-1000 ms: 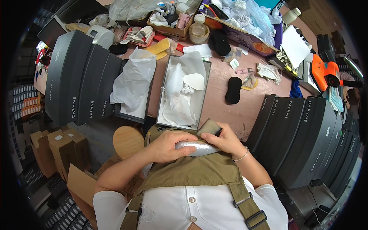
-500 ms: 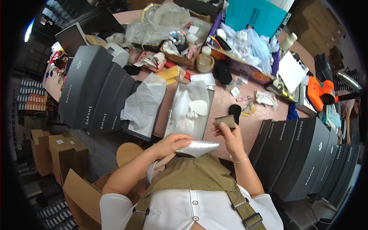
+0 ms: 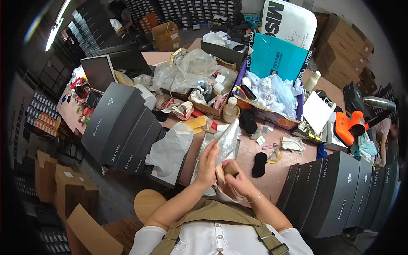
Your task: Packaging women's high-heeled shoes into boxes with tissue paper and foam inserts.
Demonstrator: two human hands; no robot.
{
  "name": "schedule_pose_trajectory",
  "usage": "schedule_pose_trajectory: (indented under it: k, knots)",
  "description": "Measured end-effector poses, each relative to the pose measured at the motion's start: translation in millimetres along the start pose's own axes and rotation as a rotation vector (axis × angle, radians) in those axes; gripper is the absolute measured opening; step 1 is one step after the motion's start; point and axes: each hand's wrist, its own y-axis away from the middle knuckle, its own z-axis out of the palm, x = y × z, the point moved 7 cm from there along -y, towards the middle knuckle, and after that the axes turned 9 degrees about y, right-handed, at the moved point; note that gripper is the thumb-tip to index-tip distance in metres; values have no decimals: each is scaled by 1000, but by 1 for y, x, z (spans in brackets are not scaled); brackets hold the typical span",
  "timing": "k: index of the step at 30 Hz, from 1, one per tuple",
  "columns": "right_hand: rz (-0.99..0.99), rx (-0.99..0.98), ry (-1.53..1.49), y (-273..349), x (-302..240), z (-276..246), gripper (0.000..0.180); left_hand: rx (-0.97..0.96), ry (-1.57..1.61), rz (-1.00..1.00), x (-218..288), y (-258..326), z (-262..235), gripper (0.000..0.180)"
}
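A silver pointed-toe shoe (image 3: 228,142) is tilted toe up in front of me. My left hand (image 3: 207,163) is closed around its side. My right hand (image 3: 242,182) grips a small brownish block (image 3: 231,169), perhaps a sanding sponge, close against the beige rear part of the shoe. Whether block and shoe touch I cannot tell. Behind my hands an open shoe box (image 3: 208,138) is mostly hidden. To its left, white tissue paper (image 3: 171,146) spreads over another open box.
Dark shoe boxes are stacked at left (image 3: 111,123) and right (image 3: 327,191). A purple carton (image 3: 272,114) of crumpled plastic stands at the back. Nearby are a bottle (image 3: 230,111), a black insole-shaped pad (image 3: 259,165) and an orange heat-gun-like tool (image 3: 349,126).
My left hand has raised the shoe and turned its toe from pointing right to pointing up. My right hand has brought the block down and left to the shoe. The view has tipped upward.
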Motion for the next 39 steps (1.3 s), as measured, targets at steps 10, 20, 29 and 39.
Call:
schedule_pose_trajectory:
  k: [10, 20, 29, 39]
  knots:
    - [126, -15, -111, 41, 21, 23, 53, -184, -207, -78, -8, 42, -19, 52]
    - [167, -83, -252, 36, 17, 27, 44, -199, -287, -32, 6, 46, -11, 54]
    - [176, -89, -119, 34, 6, 16, 45, -230, -274, -30, 9, 44, -9, 55]
    - [117, -446, 622, 12, -38, -49, 53, -269, 55, -451, -47, 60, -15, 67]
